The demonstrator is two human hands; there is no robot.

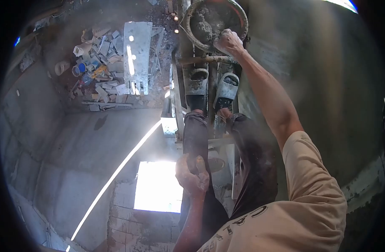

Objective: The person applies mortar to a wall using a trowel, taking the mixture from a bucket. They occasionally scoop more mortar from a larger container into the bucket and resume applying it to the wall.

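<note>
My right hand [229,42] is closed at the lower right rim of a round bucket [185,26]. Grey wet mortar [207,23] fills part of the bucket in lumps. Whatever the fingers may be gripping is hidden behind the hand. My left hand [193,175], dusted with grey, hovers in front of my dark trouser leg. Its thumb and fingers are curled but apart, with nothing visible between them.
My slippered feet [196,84] stand on a narrow raised platform, beside a wooden crossbar [207,60]. Far below lie a pale board [137,54] and a rubble heap [102,63]. A plastered wall [318,84] rises on the right. Bright light enters a window opening [158,187].
</note>
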